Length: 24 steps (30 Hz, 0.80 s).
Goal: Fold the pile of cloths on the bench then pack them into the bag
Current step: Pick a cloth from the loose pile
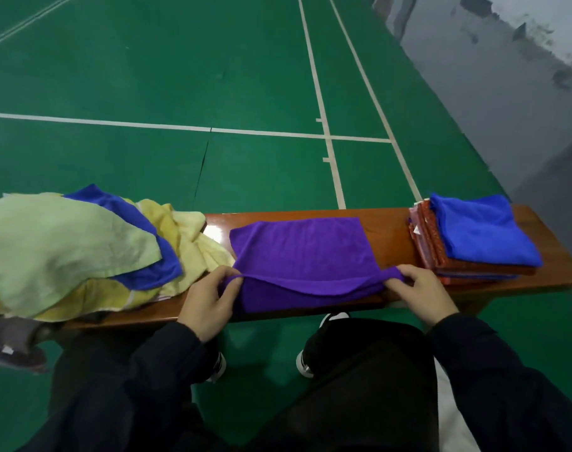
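Dark-trousered knees (pixel 359 370) fill the foreground before the wooden desk (pixel 385 236), where, from left to right, lie an unfolded heap of pale green, yellow and blue cloths (pixel 66 249), a purple cloth (pixel 297 252) and a folded stack (pixel 473 249) topped by a blue cloth. Left hand (pixel 206 305) and right hand (pixel 425 295) each pinch a near corner of the purple cloth, apparently mid-fold. Judged so, folding is partly done; no bag is in view.

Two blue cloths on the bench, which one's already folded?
The blue cloth on top of the folded stack at the right end. The other blue cloth lies crumpled in the unfolded pile at the left.
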### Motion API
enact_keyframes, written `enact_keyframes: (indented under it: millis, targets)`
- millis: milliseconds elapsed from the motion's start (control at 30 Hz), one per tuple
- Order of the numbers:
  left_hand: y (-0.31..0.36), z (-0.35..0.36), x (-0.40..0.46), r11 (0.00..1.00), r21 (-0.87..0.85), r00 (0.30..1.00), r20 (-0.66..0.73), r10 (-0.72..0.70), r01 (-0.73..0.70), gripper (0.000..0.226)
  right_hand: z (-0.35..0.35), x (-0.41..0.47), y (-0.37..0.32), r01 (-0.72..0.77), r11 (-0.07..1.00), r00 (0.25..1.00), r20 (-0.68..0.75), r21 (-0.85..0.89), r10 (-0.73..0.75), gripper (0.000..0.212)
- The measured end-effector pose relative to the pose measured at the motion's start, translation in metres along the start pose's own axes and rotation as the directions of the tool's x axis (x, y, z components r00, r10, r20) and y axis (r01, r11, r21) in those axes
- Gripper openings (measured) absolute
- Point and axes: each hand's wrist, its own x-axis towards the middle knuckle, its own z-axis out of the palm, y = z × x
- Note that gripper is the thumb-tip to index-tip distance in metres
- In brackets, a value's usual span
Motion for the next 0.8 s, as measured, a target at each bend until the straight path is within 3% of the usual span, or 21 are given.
enact_keyframes:
  millis: [133,300,600,800]
  targets:
    - [0.016,-0.003,0.032,0.999,0.029,0.999,-0.035,0.018,-0.017,0.014,-0.002,0.022,-0.023,-0.015,0.955,0.992,-0.115,0.297,0.052,0.009]
    - [0.023,-0.001,0.094,0.977,0.197,0.992,-0.114,-0.060,0.081,0.018,0.008,0.071,-0.035,-0.048,0.925,0.954,-0.258,0.377,0.155,0.005]
    - [-0.010,0.027,0.141,0.906,0.376,0.980,-0.110,-0.164,0.194,0.023,0.036,0.142,-0.019,-0.102,0.987,0.925,-0.352,0.127,0.141,0.020]
    - [-0.025,0.037,0.144,0.894,0.417,0.983,-0.147,-0.112,0.165,0.028,0.056,0.151,-0.002,-0.117,0.993,0.924,-0.367,0.000,0.109,0.024]
